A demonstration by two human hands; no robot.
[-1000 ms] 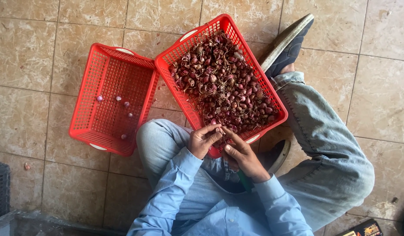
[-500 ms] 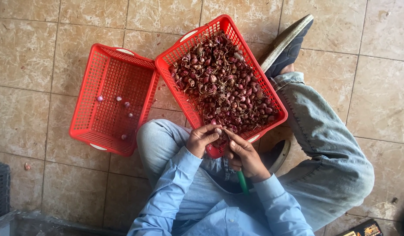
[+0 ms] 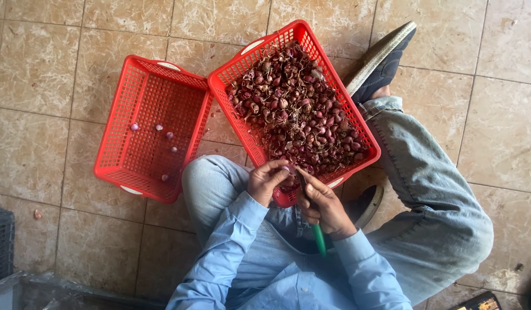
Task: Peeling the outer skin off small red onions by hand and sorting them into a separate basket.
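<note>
Beige marbled floor tiles [image 3: 59, 51] ran under everything; you sat cross-legged on them in jeans and a blue shirt.

Your left hand [image 3: 265, 182] was closed around a single shallot [image 3: 291, 170], pinched at the fingertips right over the near corner of the full red basket [image 3: 366, 140]. Your right hand [image 3: 323, 206] was clenched on a green-handled knife [image 3: 318, 240]. The handle pointed back toward your body and the blade ran up toward the shallot, touching or just short of it; I couldn't tell which. So the shallot lay just far and left of the knife grip, with the knife's long axis roughly near-to-far and the left hand nearer the bulb.

The heap of unpeeled shallots [image 3: 300, 109] filled that basket. A second red basket [image 3: 119, 123] sat touching its left side, holding only a few peeled bulbs [image 3: 159, 128]. Your shoe [image 3: 386, 57] was at the far right, just beside the full basket. One loose bulb [image 3: 37, 214] lay on the tiles at left, well apart.
</note>
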